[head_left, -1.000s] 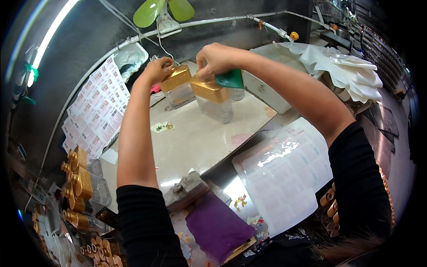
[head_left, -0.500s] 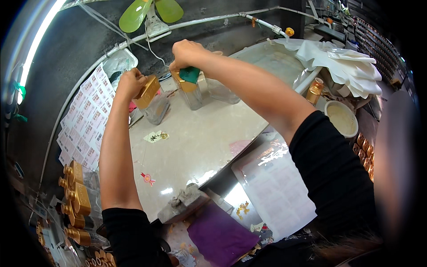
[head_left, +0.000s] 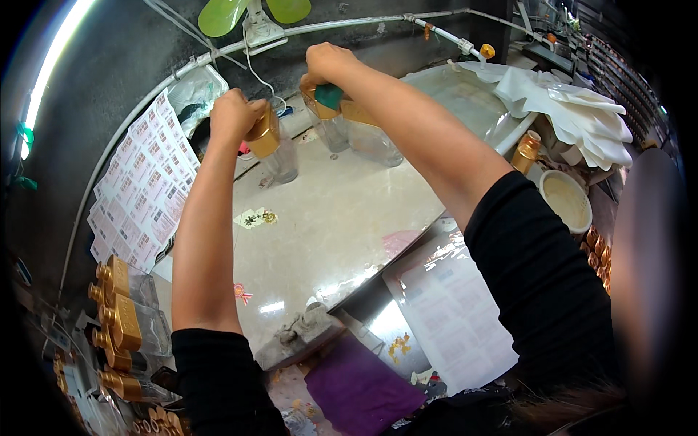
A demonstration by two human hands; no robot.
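My left hand (head_left: 236, 116) is closed around the gold top of a clear bottle (head_left: 280, 161), which stands slightly tilted at the far side of the pale worktop (head_left: 320, 218). My right hand (head_left: 327, 64) grips the gold top of a second clear bottle (head_left: 334, 134) from above. A green piece (head_left: 329, 96), its kind unclear, sits against that top below my fingers. Just to the right, partly behind my right forearm, is a third gold-topped bottle (head_left: 374, 142). The fingertips of both hands are largely hidden.
Printed label sheets (head_left: 142, 189) hang at the left, above several gold-topped bottles (head_left: 120, 320). A green-bladed fan (head_left: 254, 22) is at the back. White sheeting (head_left: 560, 109) and a pale bucket (head_left: 566, 200) are at the right. A purple cloth (head_left: 363, 385) lies near me.
The left bottle has shifted right and stands more upright. My right hand has moved its bottle farther back and right, close beside the third bottle. The view has shifted slightly.
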